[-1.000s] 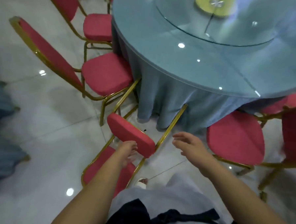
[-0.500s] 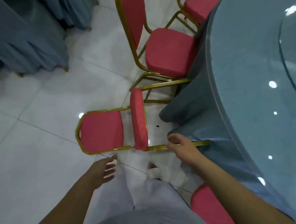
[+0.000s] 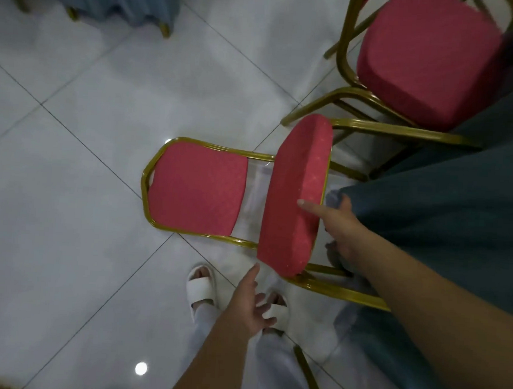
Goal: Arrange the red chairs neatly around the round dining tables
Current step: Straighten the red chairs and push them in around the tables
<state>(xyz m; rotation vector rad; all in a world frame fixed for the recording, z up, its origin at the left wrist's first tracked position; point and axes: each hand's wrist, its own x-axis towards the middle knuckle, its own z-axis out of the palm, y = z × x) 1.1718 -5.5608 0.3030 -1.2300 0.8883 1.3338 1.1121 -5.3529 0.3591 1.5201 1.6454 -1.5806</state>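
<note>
Your white sandals [image 3: 200, 286] stood just short of the tipped chair [image 3: 296, 196]. Your left hand [image 3: 249, 307] hung above them, fingers spread and holding nothing, 1 fingertip near the seat's lower corner but not touching it. Your right hand [image 3: 337, 225], the nearer one to the chair, gripped the seat's edge, thumb on the red face and fingers behind. The chair lay on its back with its long axis left to right: backrest [image 3: 196, 191] flat on the floor at your left, legs running right under the tablecloth [image 3: 456, 205]. Beyond, 1 upright chair [image 3: 426, 54] crowded the far legs and would likely hamper the lift.
</note>
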